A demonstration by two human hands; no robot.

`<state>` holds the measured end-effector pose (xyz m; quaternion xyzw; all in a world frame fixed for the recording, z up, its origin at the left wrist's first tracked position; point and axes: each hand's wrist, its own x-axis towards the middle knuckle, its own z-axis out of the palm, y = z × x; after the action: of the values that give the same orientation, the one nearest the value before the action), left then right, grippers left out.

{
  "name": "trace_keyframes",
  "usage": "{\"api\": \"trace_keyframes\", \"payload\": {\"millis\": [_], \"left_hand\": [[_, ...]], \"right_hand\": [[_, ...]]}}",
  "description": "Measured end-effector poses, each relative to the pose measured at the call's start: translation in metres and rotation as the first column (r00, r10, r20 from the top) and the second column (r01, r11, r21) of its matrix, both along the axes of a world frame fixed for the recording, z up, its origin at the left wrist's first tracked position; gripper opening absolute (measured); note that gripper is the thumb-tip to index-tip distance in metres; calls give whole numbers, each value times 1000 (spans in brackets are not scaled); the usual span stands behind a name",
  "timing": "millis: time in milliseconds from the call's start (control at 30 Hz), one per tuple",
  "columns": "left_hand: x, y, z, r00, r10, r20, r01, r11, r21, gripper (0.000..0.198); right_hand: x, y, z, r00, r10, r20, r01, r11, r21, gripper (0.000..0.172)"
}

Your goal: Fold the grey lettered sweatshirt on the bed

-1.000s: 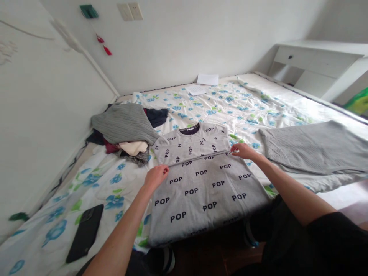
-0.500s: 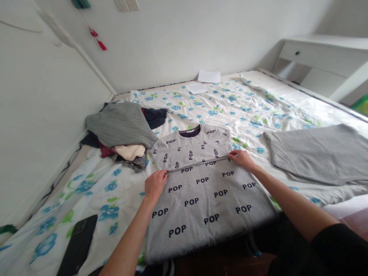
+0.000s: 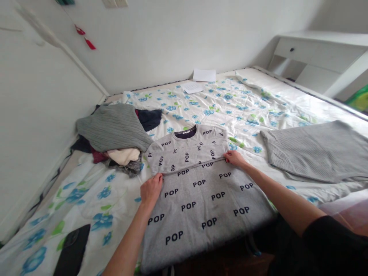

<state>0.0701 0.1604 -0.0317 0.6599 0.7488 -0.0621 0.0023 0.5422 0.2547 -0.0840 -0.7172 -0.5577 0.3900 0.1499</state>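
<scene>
A grey crew-neck sweatshirt [image 3: 198, 199] lies flat on the bed, printed all over in black capitals reading "POP", with a dark navy inner collar [image 3: 181, 134] and a small white neck label too small to read. A straight folded edge runs across its middle, with smaller, partly hidden "POP" lettering beyond it and larger lettering on the near panel. The person's bare forearms reach forward from either side: the left hand [image 3: 151, 189] is at the near-left end of the fold and the right hand [image 3: 235, 158] is at its far-right end, both pinching the fabric at the edge between fingers and thumb. A black sleeve [image 3: 333, 245] covers the right upper arm. The quilt [image 3: 184, 103] beneath is white with blue flowers and green leaves. A ribbed grey knit garment [image 3: 313, 151] lies just right of the sweatshirt, and a heap of clothes [image 3: 115, 142] sits just left of it, topped by a grey cable-knit sweater. A black smartphone [image 3: 71, 251] lies at the bottom left, two white sheets of paper [image 3: 204, 75] lie at the far end of the bed, and a white desk [image 3: 319, 51] stands beyond the bed at the upper right.
</scene>
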Motion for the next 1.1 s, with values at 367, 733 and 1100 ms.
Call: {"api": "trace_keyframes", "payload": {"millis": [367,733,1100], "left_hand": [[-1,-3,0,1000,-3,6,3,999,36,42],[-7,6,21,997,67,-42,-67,998,-3,40],[-19,9,13,981,-100,166,65,977,204,35]], "right_hand": [[1,0,-6,998,1,-65,1,999,32,23],[12,9,-3,994,-83,-71,83,997,-3,30],[11,4,-7,999,5,-50,-7,1000,-28,32]]}}
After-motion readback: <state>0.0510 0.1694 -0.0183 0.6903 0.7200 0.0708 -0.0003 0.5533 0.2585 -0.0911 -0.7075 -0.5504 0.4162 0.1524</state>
